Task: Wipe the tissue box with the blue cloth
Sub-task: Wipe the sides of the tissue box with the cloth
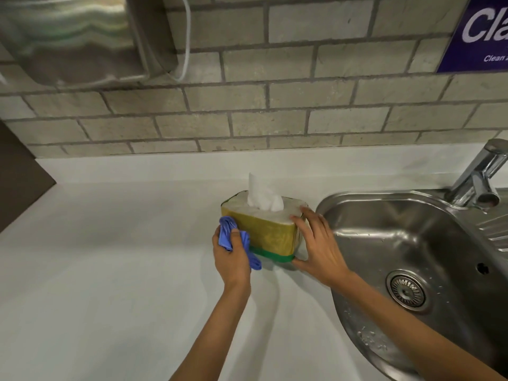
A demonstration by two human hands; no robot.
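Note:
A yellow tissue box (270, 235) with a green band along its base stands on the white counter (110, 270), a white tissue (262, 196) sticking up from its top. My left hand (232, 259) grips a bunched blue cloth (233, 237) and presses it against the box's near left corner. My right hand (316, 243) holds the box's right end, fingers over the top edge and thumb at the base.
A steel sink (406, 243) lies directly right of the box, with a chrome tap (481, 174) at the back right. A tiled wall rises behind. A steel dispenser (77, 37) hangs upper left, a purple sign (481, 31) upper right.

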